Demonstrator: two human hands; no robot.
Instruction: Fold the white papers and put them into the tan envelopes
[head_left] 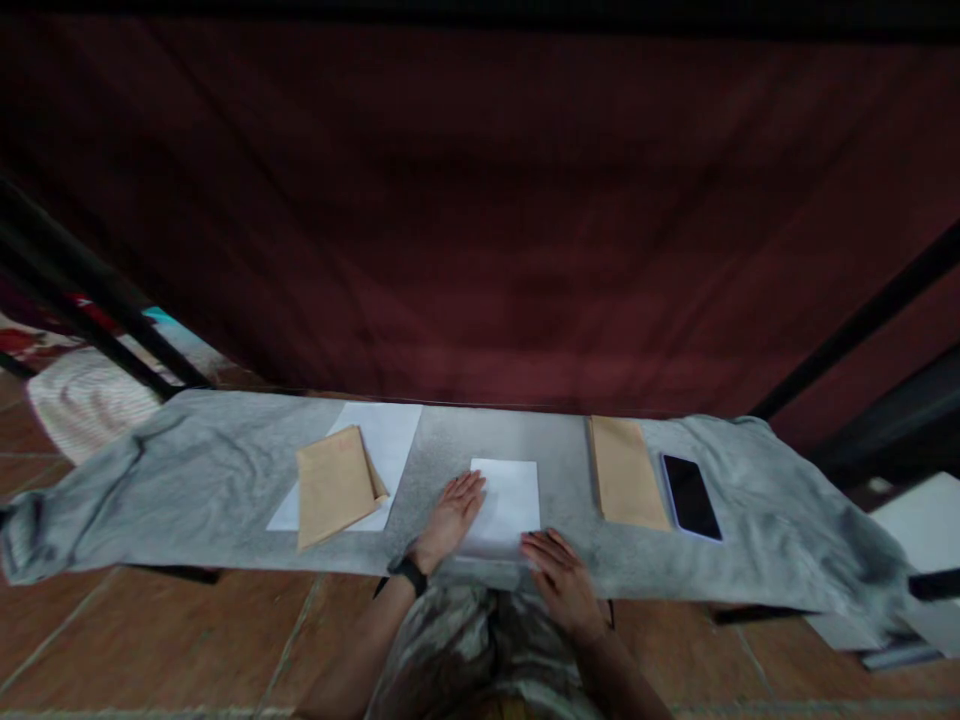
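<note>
A white sheet of paper (508,495) lies flat on the grey cloth right in front of me. My left hand (454,510) rests on its left edge with the fingers stretched out and a dark watch (409,575) on the wrist. At the lower right corner of the sheet, my right hand (559,575) touches the paper, its fingers laid out flat. Further left, a folded brown envelope (335,487) sits on top of a larger white sheet (396,440). To the right is a brown envelope or paper stack (630,475).
A phone (691,497) lies right of the brown paper. Grey cloth (210,480) covers the narrow bench and bunches at both ends. Behind it hangs a dark red curtain (480,230) between black metal bars (862,320). Tiled floor (225,640) shows in front.
</note>
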